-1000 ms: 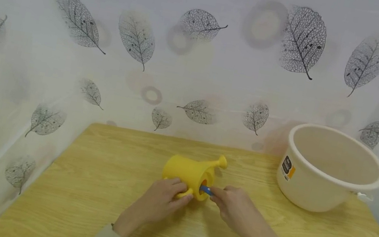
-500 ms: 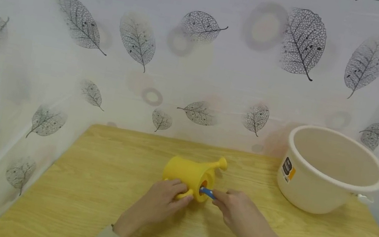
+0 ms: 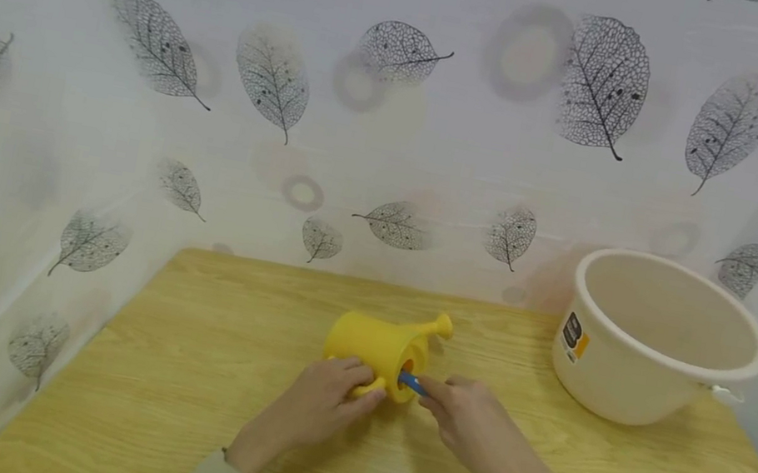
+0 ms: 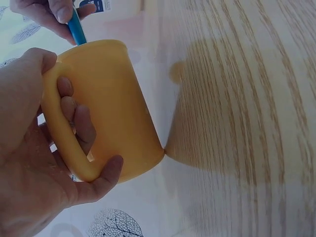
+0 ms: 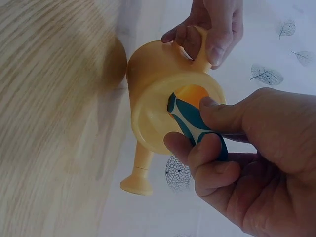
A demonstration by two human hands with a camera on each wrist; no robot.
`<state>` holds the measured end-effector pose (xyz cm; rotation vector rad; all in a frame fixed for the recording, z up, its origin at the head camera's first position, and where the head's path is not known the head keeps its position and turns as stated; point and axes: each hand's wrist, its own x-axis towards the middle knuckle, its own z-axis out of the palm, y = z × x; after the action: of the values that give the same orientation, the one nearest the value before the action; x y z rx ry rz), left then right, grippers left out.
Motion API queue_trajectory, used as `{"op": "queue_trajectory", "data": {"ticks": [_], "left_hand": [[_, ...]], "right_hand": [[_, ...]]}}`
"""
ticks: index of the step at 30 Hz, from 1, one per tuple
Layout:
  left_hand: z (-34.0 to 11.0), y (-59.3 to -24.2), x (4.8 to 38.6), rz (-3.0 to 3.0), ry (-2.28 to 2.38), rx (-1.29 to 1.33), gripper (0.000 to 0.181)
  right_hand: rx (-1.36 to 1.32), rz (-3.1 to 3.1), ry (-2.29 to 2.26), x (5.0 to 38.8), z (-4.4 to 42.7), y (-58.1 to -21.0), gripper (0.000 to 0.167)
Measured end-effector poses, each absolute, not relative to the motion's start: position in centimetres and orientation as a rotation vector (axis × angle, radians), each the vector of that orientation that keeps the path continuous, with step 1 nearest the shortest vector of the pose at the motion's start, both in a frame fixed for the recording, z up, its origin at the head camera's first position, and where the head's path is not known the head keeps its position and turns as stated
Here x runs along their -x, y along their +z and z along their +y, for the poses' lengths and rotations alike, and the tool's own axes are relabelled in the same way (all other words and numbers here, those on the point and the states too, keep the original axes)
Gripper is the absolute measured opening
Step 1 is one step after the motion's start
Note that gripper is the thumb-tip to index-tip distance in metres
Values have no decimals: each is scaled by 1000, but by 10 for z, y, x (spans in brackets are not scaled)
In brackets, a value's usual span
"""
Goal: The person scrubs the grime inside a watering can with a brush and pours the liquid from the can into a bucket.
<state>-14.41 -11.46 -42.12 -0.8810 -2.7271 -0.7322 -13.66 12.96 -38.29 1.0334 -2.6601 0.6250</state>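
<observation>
A yellow watering can (image 3: 368, 340) lies tipped on its side on the table, its opening facing right and its spout pointing to the back right. My left hand (image 3: 324, 396) grips the can's handle (image 4: 66, 133), fingers passing through the loop in the left wrist view. My right hand (image 3: 471, 422) holds a tool by its blue-and-white handle (image 5: 190, 118), pinched between thumb and curled fingers. The tool's far end goes into the can's opening and is hidden inside, so its kind cannot be told.
A large cream bucket (image 3: 576, 373) with a dark and orange label stands at the back right of the wood-grain table (image 3: 173, 369). Behind the table hangs a pale sheet (image 3: 265, 191) printed with leaves.
My right hand draws the blue-and-white handle slightly out of the opening, then pushes it slightly back in. The left hand and the watering can stay nearly still.
</observation>
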Motion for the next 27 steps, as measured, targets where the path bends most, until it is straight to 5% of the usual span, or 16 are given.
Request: {"op": "queue_trajectory", "data": {"ticks": [27], "left_hand": [[-115,-421,145,-2757,-728,856,28]], "right_hand": [[-1062,-2661,650,139,129,-382,9]]}}
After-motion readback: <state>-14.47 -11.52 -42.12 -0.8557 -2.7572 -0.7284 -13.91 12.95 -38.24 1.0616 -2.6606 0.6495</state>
